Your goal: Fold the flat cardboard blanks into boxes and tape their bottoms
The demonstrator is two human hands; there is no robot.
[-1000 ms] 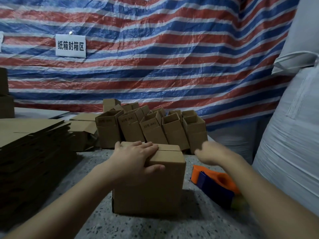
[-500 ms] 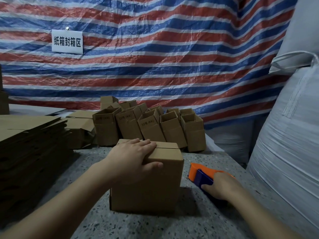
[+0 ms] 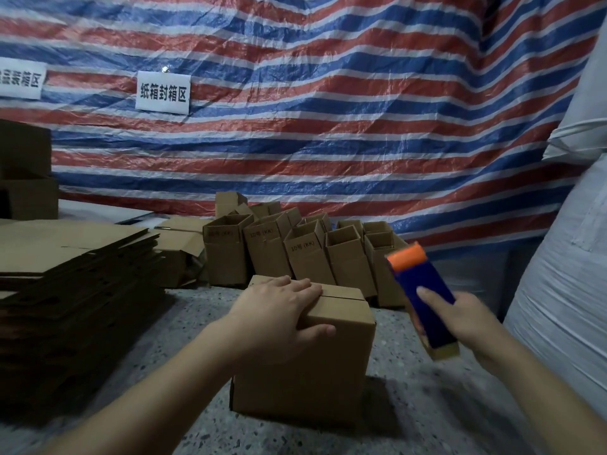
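The left hand (image 3: pixel 279 310) presses flat on the box (image 3: pixel 305 356), mid-worktop; the right hand (image 3: pixel 466 320) grips the tape dispenser (image 3: pixel 423 300). If the pressing eases, flaps may gape and tape go crooked.

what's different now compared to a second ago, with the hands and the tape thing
The right hand reached down to the tape dispenser lying on the floor right of the box, gripped it and lifted it into the air. The left hand stayed pressed on the box's closed flaps; the box did not move.
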